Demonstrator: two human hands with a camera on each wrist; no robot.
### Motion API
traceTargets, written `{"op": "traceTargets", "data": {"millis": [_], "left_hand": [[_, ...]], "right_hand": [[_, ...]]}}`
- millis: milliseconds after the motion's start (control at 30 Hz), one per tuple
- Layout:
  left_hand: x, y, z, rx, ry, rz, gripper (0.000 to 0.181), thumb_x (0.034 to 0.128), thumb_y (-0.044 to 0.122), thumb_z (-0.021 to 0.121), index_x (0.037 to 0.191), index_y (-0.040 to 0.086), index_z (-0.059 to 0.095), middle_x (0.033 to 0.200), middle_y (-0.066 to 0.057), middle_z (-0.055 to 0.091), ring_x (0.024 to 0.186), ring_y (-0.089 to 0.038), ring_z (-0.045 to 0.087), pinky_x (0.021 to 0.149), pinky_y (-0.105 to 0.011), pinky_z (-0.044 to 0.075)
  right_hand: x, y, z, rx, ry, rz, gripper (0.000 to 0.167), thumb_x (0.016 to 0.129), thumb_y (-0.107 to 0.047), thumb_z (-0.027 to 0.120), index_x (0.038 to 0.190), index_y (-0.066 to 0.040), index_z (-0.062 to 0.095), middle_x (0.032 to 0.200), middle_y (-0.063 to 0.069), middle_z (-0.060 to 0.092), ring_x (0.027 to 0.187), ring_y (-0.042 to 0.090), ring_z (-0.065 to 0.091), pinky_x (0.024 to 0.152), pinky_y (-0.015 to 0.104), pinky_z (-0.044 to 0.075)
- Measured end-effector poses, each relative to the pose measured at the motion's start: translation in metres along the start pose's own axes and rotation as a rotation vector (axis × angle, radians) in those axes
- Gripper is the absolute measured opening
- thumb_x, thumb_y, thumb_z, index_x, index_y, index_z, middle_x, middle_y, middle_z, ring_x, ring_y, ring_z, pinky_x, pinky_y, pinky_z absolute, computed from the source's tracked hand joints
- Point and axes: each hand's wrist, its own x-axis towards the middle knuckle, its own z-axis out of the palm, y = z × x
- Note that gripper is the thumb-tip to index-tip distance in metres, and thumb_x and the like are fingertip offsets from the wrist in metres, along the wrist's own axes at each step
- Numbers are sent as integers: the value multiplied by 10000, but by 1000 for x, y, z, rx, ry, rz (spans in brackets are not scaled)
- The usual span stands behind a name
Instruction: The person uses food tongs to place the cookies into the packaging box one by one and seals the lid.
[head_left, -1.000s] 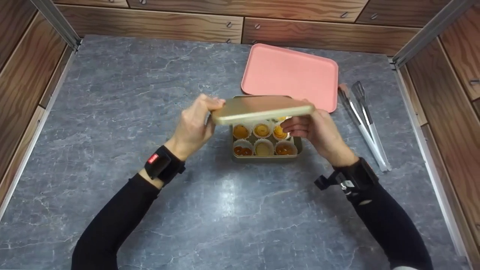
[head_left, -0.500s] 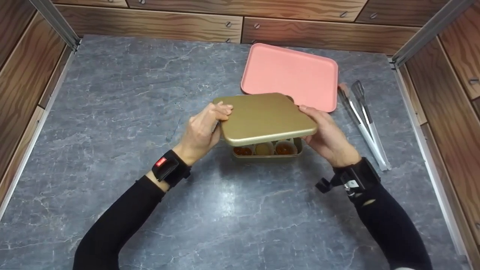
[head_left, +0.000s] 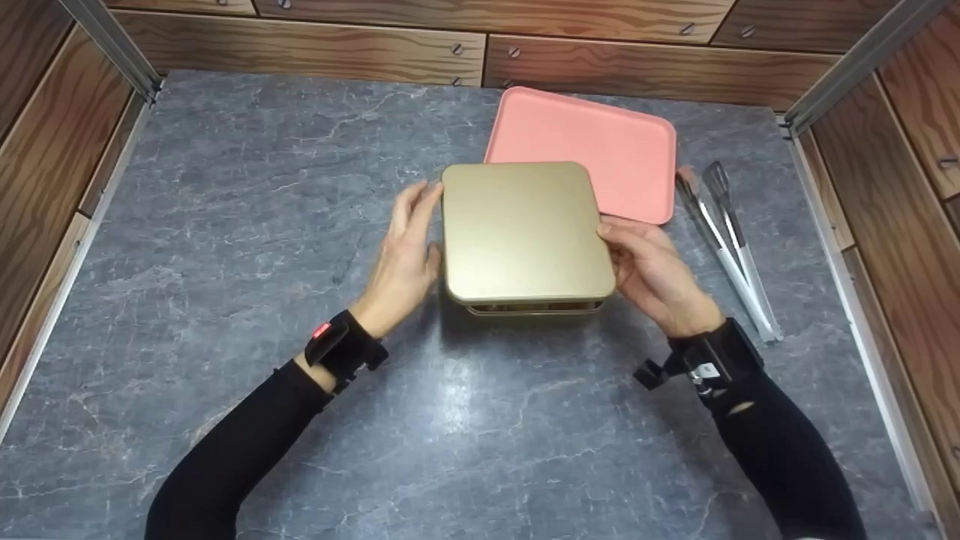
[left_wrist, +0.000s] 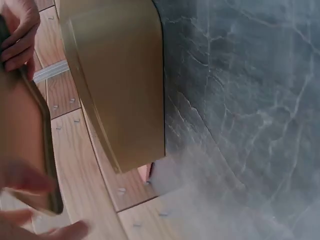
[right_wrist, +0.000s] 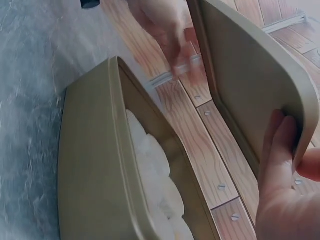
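Note:
A gold square tin lid (head_left: 525,229) hangs above the gold tin (right_wrist: 95,150), with a gap between them in both wrist views. My right hand (head_left: 649,270) pinches the lid's right edge, thumb on top and fingers on the underside. Along the lid's left side is my left hand (head_left: 401,251), its fingers fairly straight and blurred in the wrist views; whether they touch the lid is unclear. White paper cups (right_wrist: 160,170) show inside the tin. The lid covers most of the tin in the head view.
Behind the tin lies a pink tray (head_left: 630,157), partly covered by the lid. Tongs (head_left: 739,262) with pale handles lie to the right. Wood-patterned walls (head_left: 300,49) border the grey marbled table (head_left: 480,442).
The lid has tipped from a steep slant to nearly flat over the tin, hiding the cups of treats in the head view. My left fingers have straightened from their grip on it.

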Motion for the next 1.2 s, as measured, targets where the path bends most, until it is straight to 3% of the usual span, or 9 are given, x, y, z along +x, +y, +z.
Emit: {"op": "traceTargets", "data": {"millis": [67, 133, 200, 267, 467, 633, 767, 933, 1200], "left_hand": [[-1, 0, 0, -88, -80, -163, 724, 875, -242, 505, 1559, -45, 372, 1490, -219, 496, 1250, -316, 590, 922, -283, 569], [-1, 1, 1, -243, -113, -307, 638, 926, -185, 455, 1546, -60, 377, 1380, -228, 606, 1145, -317, 662, 883, -294, 598], [0, 2, 2, -392, -108, -407, 519, 993, -84, 448, 1512, -77, 424, 1237, -248, 686, 1017, -320, 716, 844, -315, 620], [1, 3, 4, -486, -106, -462, 462, 1043, 27, 481, 1494, -69, 456, 1179, -234, 713, 933, -295, 736, 802, -325, 632], [-1, 1, 10, -488, -175, -484, 581, 1018, 120, 644, 1511, -87, 418, 1068, -184, 677, 799, -232, 740, 715, -351, 644], [-5, 0, 14, -470, -181, -513, 608, 1016, 93, 651, 1530, -87, 380, 1085, -177, 617, 784, -247, 753, 707, -345, 645], [-6, 1, 18, -302, -187, -469, 628, 1022, 148, 663, 1550, -40, 379, 1068, -128, 649, 703, -194, 729, 602, -363, 634], [-6, 3, 20, -70, -198, -384, 628, 1029, 211, 662, 1539, -41, 398, 1053, -73, 656, 591, -211, 668, 437, -333, 541], [0, 4, 19, -17, -239, -380, 624, 1027, 180, 649, 1533, -74, 386, 1106, -95, 621, 609, -264, 677, 435, -298, 522]], "right_hand": [[0, 0, -3, -7, -5, 0, 234, 1050, 14, 505, 1093, 15, 735, 1045, 136, 770, 857, 184, 741, 749, 312, 629], [1, 1, -7, -15, -17, 1, 229, 1051, 15, 504, 1118, 18, 723, 1067, 143, 766, 876, 193, 741, 767, 316, 628], [2, 2, -10, -24, -23, 1, 226, 1051, 15, 505, 1128, 14, 718, 1078, 146, 764, 884, 198, 741, 776, 321, 628], [3, 3, -13, -29, -22, 5, 225, 1050, 16, 511, 1142, 13, 716, 1092, 148, 762, 898, 203, 744, 789, 328, 628], [5, 7, -20, -153, -25, 12, 363, 1062, -18, 522, 1409, 86, 536, 1169, 118, 750, 971, 191, 738, 849, 338, 618], [7, 13, -23, -486, -1, -24, 498, 1089, -77, 490, 1536, 95, 355, 1402, 220, 613, 1036, 133, 709, 889, 323, 607], [8, 17, -25, -732, 64, -78, 475, 1082, -115, 526, 1499, 91, 429, 1452, 287, 544, 1004, 51, 674, 864, 224, 588], [8, 18, -24, -895, 113, -120, 454, 1064, -154, 578, 1457, 65, 511, 1433, 224, 583, 1081, 93, 645, 878, 165, 553], [9, 18, -25, -1034, 128, -155, 452, 1053, -168, 593, 1441, 56, 536, 1420, 216, 595, 1161, 251, 625, 854, 122, 516]]}}
